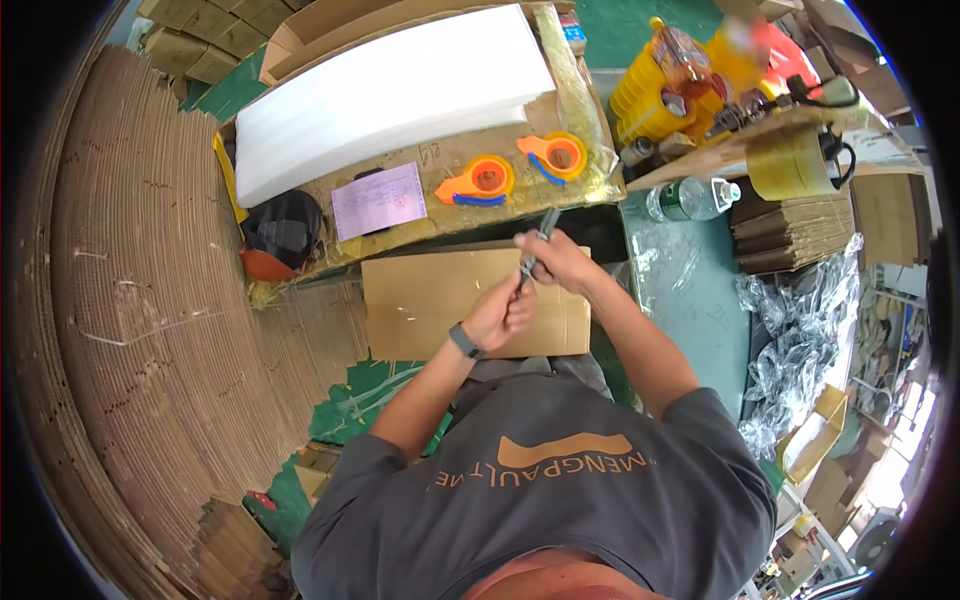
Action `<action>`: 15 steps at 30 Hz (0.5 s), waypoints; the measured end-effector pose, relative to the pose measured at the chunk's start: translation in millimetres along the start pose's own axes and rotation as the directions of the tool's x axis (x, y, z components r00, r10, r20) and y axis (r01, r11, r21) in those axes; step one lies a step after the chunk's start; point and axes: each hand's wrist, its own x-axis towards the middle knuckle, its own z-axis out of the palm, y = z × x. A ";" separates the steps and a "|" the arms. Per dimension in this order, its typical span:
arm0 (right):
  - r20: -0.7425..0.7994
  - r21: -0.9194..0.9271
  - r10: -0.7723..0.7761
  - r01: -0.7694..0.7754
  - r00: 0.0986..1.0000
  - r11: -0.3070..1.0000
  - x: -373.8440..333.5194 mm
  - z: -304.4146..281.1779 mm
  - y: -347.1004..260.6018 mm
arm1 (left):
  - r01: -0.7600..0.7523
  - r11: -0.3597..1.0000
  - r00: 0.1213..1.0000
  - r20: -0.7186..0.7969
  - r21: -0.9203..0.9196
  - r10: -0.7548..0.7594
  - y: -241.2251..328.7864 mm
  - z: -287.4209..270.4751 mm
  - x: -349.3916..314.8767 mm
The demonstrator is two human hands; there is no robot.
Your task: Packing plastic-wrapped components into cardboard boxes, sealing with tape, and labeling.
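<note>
Both hands meet over a flat brown cardboard sheet [440,300] in front of me. A slim grey, silvery object [549,222] runs between them and sticks out past the right fingers; it is too small and blurred to name. My left hand [500,316], with a dark band on its wrist, is closed round the lower end. My right hand [562,263] is closed on the upper part, just beyond the left. Past the hands, two orange tape dispensers [480,180] lie on a tape-covered cardboard surface, beside a pink printed slip [379,202].
Stacked flat cardboard [160,270] fills the left side. White foam sheets [390,100] lie at the back, with a dark rounded object [283,235] at their near left. On the right are a plastic bottle [690,199], yellow containers [650,90], a tape roll [790,165] and crumpled clear film [800,320].
</note>
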 end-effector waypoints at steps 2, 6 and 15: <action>-0.128 0.097 0.054 -0.041 0.990 0.994 56.6 3.5 -15.2 | -0.187 0.978 0.977 -0.086 0.090 0.195 28.1 -26.6 17.3; -0.411 -0.287 -0.170 0.050 0.896 0.957 126.5 2.2 -34.4 | -0.228 0.647 0.729 -0.313 0.728 0.609 69.3 -106.6 1.6; -0.865 -0.454 -0.488 -0.593 0.115 0.665 10.3 -92.5 199.5 | 0.629 0.188 0.153 -0.356 0.755 0.922 86.8 -344.8 -121.3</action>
